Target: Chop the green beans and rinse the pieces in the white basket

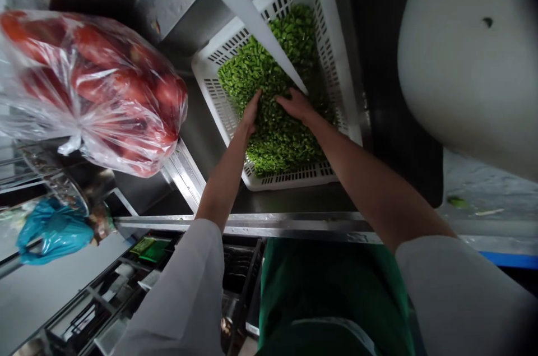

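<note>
A white slotted plastic basket [336,59] sits in a steel sink and holds a heap of chopped green vegetable pieces [277,137]. My left hand [251,112] rests on the heap with its fingers pressed into the greens. My right hand [296,105] lies flat on the pieces just beside it, fingers spread. Both hands touch the greens; whether either grips any is hidden. A white stream or spout [247,14] slants down from above and ends right over my right hand.
A clear plastic bag of red tomatoes [96,87] lies on the counter at the left. A blue plastic bag [50,232] sits lower left. A large white rounded object [471,59] fills the upper right. The steel sink edge [294,224] runs in front of my green apron.
</note>
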A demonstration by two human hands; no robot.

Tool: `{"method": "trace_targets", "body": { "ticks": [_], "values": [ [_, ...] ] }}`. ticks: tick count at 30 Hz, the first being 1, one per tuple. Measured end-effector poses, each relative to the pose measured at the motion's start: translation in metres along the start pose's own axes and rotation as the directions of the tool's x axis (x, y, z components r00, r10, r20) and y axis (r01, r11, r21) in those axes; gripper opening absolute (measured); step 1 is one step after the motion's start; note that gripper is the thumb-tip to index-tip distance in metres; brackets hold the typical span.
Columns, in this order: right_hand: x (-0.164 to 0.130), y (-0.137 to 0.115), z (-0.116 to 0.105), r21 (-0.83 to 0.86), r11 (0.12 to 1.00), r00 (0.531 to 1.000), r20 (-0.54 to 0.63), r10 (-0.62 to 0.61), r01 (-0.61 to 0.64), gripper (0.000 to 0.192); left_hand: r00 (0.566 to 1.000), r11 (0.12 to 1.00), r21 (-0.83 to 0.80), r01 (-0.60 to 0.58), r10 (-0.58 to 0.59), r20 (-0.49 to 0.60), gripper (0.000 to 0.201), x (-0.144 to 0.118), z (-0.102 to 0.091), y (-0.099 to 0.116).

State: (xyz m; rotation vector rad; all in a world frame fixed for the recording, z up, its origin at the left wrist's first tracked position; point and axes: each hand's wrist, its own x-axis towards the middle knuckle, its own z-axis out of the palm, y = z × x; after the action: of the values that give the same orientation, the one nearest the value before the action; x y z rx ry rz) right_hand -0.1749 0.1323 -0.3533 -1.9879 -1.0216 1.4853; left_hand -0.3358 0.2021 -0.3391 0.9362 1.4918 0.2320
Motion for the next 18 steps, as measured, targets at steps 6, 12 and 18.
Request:
{"method": "trace_targets", "body": {
  "ticks": [6,12,18],
  "values": [
    [-0.050,-0.015,0.003,-0.065,0.997,0.997,0.070,-0.029,0.033,0.057,0.996,0.995,-0.058,0.077,-0.075,0.041,0.033,-0.043,0.007,-0.005],
    [-0.080,-0.029,-0.011,-0.145,0.959,0.923,0.339,-0.181,0.242,0.080,0.964,0.926,0.297,-0.232,0.260,-0.056,0.033,-0.073,-0.022,-0.004],
    [-0.076,0.002,-0.034,-0.210,0.973,0.988,0.100,0.120,-0.097,0.080,0.954,0.844,0.531,-0.072,0.214,-0.210,0.053,-0.085,-0.059,-0.035]
  ]
}}
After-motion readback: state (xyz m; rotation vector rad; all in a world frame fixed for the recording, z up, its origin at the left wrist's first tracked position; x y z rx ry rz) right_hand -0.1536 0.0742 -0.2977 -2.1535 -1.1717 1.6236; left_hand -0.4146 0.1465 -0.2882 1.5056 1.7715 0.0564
